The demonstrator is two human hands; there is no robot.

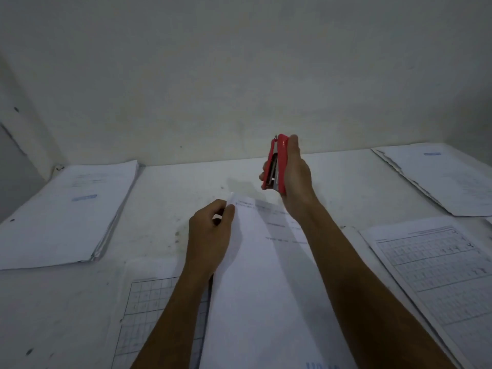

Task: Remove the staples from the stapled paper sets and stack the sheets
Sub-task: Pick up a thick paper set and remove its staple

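Note:
A white paper set [266, 283] lies in front of me in the middle of the table. My left hand [210, 230] pinches its far left corner, with the fingers closed on the sheets. My right hand [295, 177] is raised above the table just beyond the set's far edge and grips a red stapler [277, 163], held nearly upright with its metal parts facing left. The stapler is clear of the paper. No staple is visible at the pinched corner.
A thick stack of sheets [66, 217] lies at the left and another pile [447, 177] at the far right. Gridded sheets lie at the near right [436, 267] and under my left forearm [149, 310]. A pale wall [239, 75] stands behind the white table [173, 193].

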